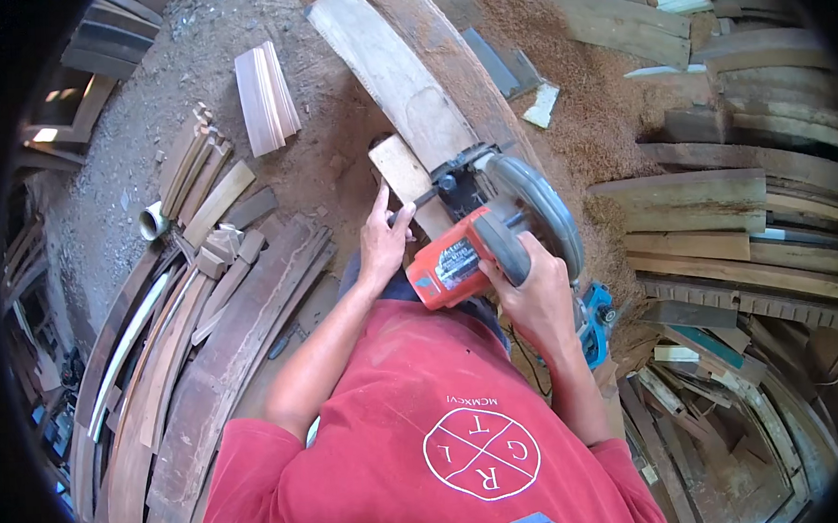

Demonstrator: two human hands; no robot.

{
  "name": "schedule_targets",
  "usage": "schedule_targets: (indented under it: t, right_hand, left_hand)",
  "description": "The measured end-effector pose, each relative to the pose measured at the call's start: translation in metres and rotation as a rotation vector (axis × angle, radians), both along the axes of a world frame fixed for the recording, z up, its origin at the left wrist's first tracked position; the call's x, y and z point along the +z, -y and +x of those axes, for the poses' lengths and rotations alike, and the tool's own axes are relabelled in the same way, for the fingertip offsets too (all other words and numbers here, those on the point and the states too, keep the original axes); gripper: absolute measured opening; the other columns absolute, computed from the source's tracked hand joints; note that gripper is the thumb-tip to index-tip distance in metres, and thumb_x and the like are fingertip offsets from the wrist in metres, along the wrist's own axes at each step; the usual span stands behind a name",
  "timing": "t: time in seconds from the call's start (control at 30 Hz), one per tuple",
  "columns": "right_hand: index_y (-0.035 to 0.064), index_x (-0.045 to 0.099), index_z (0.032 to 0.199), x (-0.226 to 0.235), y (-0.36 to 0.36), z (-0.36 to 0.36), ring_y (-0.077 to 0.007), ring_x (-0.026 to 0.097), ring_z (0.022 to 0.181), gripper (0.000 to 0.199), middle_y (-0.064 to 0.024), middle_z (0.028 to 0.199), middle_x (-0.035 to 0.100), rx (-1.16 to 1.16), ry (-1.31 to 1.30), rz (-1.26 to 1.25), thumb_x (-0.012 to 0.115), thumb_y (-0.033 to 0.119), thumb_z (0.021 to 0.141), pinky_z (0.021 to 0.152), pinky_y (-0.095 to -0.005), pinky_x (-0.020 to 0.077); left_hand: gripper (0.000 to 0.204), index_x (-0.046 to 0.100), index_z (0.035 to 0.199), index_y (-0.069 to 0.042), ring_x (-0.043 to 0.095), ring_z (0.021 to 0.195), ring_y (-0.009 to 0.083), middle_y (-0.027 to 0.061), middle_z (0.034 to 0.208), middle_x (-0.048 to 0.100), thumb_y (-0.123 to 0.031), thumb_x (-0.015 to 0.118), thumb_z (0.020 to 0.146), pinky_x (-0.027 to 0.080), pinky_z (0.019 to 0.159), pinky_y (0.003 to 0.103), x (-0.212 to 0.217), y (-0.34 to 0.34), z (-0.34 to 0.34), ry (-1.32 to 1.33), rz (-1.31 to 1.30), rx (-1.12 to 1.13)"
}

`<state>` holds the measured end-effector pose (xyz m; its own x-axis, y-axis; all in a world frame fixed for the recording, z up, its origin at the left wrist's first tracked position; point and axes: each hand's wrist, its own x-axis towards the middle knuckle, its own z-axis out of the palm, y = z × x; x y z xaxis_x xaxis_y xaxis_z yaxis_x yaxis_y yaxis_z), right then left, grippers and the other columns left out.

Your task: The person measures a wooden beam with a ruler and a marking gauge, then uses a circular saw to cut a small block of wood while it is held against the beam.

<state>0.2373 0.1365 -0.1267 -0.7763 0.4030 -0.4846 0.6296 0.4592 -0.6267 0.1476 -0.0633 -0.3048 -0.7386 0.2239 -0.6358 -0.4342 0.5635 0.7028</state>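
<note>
At the upper handle of the circular saw [452, 260], I find the right hand [537, 289] closed, fingers wrapped about the dark grip. On the saw's left side, I record the left hand [383, 246] at a slim dark rod [424, 200], thumb against it and forefinger extended toward a short pale block [399, 169]; how firmly this hand is closed I cannot tell.

The saw itself is held close in front of the torso, its red housing toward the wearer and its grey blade guard [540, 200] to the right. I note a dark label with pale print [456, 263] on the housing.

Ahead of the saw, a pale plank [382, 67] extends away beside a brown board [457, 63] dusted with sawdust [571, 96]. A blue tool [595, 324] sits just beside the right forearm.

On the red shirt [370, 423], I log a white round emblem [482, 453], crossed into quarters, each bearing one letter, with a short line of capitals near it; all the lettering stands upside down from my view.

Farther out, I observe thin pinkish boards [265, 100] stacked ahead on the left, and curved timbers [697, 203] piled on the right.
</note>
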Motion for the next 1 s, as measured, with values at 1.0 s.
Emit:
schedule_targets:
  t: [1.0]
  right_hand:
    - [-0.0005,0.069,0.106,-0.004,0.0,0.005,-0.0431,0.074,0.086,0.039,-0.0251,0.089,0.074,-0.05,0.013,-0.019,0.081,0.032,0.087,0.074,-0.0465,0.0577]
  left_hand:
    - [0.081,0.027,0.166,-0.009,0.071,0.071,0.0162,0.0098,0.081,0.07,-0.035,0.068,0.102,0.059,0.069,0.034,-0.002,-0.002,-0.003,0.009,0.032,-0.025]
